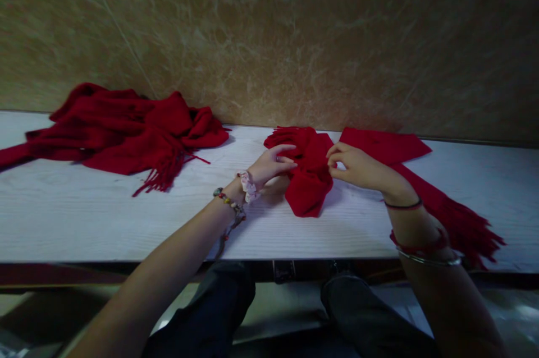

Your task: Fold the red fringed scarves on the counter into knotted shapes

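Note:
A red fringed scarf lies bunched and folded between my hands, narrow in its middle, with its fringe at the upper left. My left hand reaches over its left side with fingers stretched and apart, touching the cloth. At the scarf's right edge, my right hand has thumb and fingertips curled together in a pinch on the fabric. The exact contact at those fingertips is small and partly hidden. Another red scarf lies folded at an angle behind and below my right wrist, its fringe toward the front right.
A heap of red scarves with loose fringe lies at the left. Everything rests on a narrow white wood-grain bench. A brown marbled wall rises along its back edge. My legs are below the front edge.

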Available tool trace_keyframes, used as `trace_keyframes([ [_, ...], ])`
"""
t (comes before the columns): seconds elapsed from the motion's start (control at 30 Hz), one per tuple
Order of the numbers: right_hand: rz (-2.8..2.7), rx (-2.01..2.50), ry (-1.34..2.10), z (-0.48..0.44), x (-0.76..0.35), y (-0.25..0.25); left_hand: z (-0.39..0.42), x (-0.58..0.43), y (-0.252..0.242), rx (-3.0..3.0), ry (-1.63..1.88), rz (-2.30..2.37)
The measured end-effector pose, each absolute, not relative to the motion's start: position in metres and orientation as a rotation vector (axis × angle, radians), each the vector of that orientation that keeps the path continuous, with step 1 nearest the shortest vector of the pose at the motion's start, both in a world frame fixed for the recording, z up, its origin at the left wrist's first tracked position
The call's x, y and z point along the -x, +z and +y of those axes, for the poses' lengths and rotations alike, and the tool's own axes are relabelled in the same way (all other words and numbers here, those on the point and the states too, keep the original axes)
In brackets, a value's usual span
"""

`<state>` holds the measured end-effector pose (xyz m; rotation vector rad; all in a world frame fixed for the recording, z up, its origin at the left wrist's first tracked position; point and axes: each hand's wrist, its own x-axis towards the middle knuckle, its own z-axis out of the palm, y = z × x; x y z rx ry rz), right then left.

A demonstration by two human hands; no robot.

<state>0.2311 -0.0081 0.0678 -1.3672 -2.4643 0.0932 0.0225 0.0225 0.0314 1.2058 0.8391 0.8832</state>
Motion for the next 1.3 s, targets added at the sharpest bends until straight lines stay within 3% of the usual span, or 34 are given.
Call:
trace_keyframes([
  [0.23,-2.136,1.391,0.065,-0.009,-0.218,0.061,0.024,-0.023,0.029,-1.269,0.999,0.792],
  [0.6,-2.078,1.31,-0.024,-0.008,-0.224,0.066,0.022,-0.025,0.029,-1.297,1.04,0.838],
  [0.8,-1.448,1.403,-0.389,-0.004,-0.281,0.085,0.051,0.008,0.034,-1.06,1.653,1.097],
  [0.93,-1.771,1.522,-0.232,-0.002,-0.298,0.077,0.074,0.03,0.03,-0.992,1.893,1.304],
  [1.07,-2.19,1.537,0.029,-0.001,-0.283,0.064,0.07,0.027,0.022,-1.457,1.903,1.594],
  [1.17,-2.12,1.509,-0.082,0.0,-0.269,0.061,0.052,0.012,0.021,-2.07,1.955,1.544],
  [1.3,-2.083,1.644,-0.278,0.0,-0.258,0.054,0.037,-0.004,0.017,-2.728,1.326,1.174],
])
